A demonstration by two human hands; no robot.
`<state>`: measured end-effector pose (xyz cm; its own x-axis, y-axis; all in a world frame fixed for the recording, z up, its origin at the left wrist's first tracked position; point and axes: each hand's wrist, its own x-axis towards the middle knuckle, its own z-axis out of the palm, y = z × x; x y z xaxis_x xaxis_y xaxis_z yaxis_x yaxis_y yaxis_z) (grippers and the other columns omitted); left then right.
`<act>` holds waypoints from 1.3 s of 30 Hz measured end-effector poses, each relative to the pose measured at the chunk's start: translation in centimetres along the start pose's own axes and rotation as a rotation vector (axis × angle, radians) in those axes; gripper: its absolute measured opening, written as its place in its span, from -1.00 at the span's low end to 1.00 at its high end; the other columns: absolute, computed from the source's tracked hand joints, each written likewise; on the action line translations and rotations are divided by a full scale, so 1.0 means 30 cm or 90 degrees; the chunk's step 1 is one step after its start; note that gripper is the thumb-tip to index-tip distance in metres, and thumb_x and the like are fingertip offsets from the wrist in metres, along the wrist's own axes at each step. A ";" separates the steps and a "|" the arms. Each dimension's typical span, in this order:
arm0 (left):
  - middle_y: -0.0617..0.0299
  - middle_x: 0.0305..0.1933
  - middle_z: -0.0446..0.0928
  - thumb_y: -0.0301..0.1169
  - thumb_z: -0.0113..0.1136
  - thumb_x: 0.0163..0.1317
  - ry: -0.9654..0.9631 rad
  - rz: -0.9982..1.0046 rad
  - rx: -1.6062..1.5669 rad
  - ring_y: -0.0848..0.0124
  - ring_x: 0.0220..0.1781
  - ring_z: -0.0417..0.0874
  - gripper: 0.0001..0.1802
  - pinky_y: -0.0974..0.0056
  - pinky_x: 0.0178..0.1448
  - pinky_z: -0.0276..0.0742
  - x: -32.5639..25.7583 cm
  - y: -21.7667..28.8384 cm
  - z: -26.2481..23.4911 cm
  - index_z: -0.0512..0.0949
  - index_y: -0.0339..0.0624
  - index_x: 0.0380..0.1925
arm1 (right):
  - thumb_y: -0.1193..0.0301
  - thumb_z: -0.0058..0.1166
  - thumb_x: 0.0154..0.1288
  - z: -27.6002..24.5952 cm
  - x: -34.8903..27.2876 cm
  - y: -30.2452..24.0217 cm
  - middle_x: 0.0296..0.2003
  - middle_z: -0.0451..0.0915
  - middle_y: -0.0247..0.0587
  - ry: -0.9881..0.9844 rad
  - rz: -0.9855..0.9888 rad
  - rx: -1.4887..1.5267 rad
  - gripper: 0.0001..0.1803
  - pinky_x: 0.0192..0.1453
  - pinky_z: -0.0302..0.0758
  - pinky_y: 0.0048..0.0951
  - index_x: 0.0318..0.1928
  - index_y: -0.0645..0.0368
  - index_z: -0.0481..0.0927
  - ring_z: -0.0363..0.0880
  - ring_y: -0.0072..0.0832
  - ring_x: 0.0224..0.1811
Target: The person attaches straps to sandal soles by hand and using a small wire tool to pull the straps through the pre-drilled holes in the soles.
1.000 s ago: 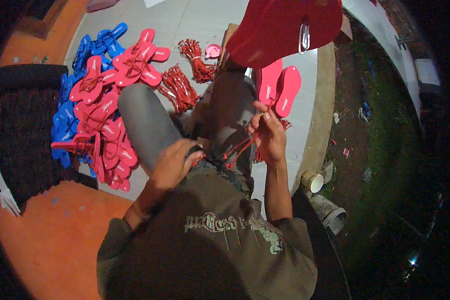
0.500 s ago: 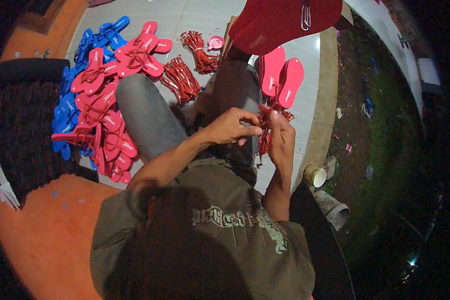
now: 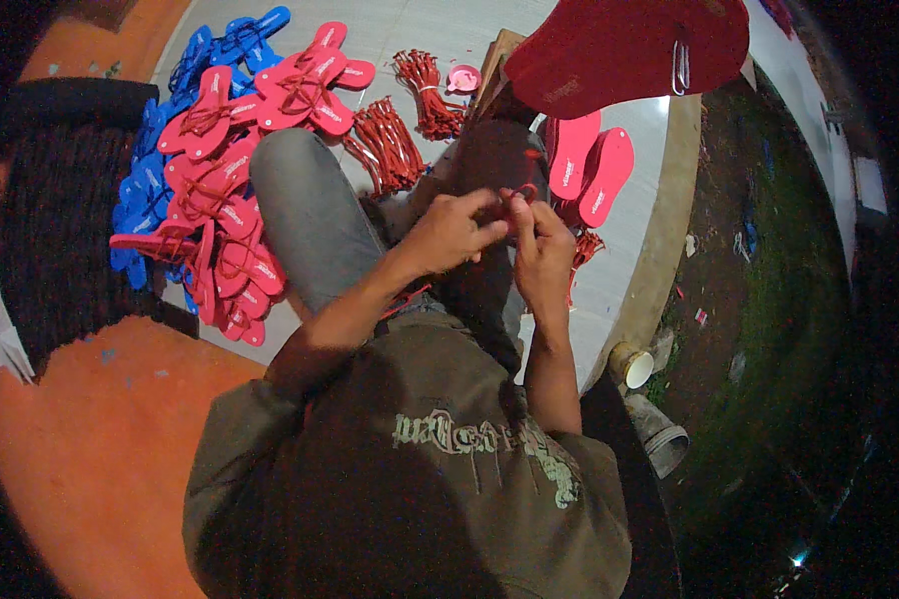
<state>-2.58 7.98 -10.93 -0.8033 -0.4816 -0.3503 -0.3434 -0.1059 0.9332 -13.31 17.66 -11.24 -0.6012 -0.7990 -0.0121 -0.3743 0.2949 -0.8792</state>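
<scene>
My hands are close together over my right thigh. My right hand (image 3: 541,255) pinches a thin red sandal strap (image 3: 526,190) between thumb and curled fingers. My left hand (image 3: 454,235) meets it from the left, its fingers bent and closed at the same strap; its fingertips are slightly blurred and partly hidden. Another bit of red strand shows beneath my left forearm. Just beyond my right hand lie two bare pink soles (image 3: 606,180), side by side, with a small red strap bunch (image 3: 587,247) next to them.
Pink sandals (image 3: 220,200) and blue sandals (image 3: 140,195) are heaped left of my knee. Red strap bundles (image 3: 385,145) and a small pink dish (image 3: 462,79) lie ahead. A large dark red sole (image 3: 624,55) with a metal clip rises at the top. Right stand a cup (image 3: 631,366) and a bucket (image 3: 661,439).
My view has shifted, so the scene sits further right and higher. Both hands have risen slightly towards my knee, and the strap's end now curls above my right fingertips.
</scene>
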 end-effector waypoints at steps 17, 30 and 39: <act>0.15 -0.53 0.48 -0.35 0.17 0.02 0.179 0.293 0.082 0.45 -0.57 0.51 -0.71 0.34 -0.47 0.41 0.020 -0.088 0.049 0.49 -0.29 -0.26 | 0.40 0.14 0.07 0.023 0.028 -0.029 -0.47 0.54 -0.19 0.172 -0.162 -0.077 -0.84 -0.37 0.38 -0.51 -0.36 0.24 0.57 0.47 -0.49 -0.50; 0.46 -0.65 0.31 -0.12 -0.06 0.23 -0.213 0.042 -0.464 0.73 -0.71 0.15 -0.64 0.60 -0.66 -0.02 0.080 -0.089 -0.013 0.47 -0.23 -0.36 | 0.21 -0.20 0.32 0.029 0.049 0.081 -0.50 0.41 -0.31 -0.173 0.210 0.882 -0.64 -0.35 0.35 -0.53 -0.23 0.31 0.43 0.39 -0.52 -0.44; 0.39 -0.61 0.36 -0.18 -0.02 0.22 -0.097 0.041 -0.399 0.66 -0.57 0.29 -0.67 0.52 -0.48 0.21 0.119 -0.113 0.003 0.49 -0.27 -0.42 | 0.31 -0.26 0.33 0.050 0.065 0.097 -0.42 0.49 -0.15 -0.191 0.310 1.068 -0.73 -0.24 0.47 -0.32 -0.15 0.28 0.35 0.51 -0.29 -0.43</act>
<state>-4.33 6.69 -15.35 -0.8890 -0.3797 -0.2559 0.0201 -0.5908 0.8066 -14.52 16.17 -14.55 -0.2168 -0.9272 -0.3054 0.9550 -0.1366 -0.2632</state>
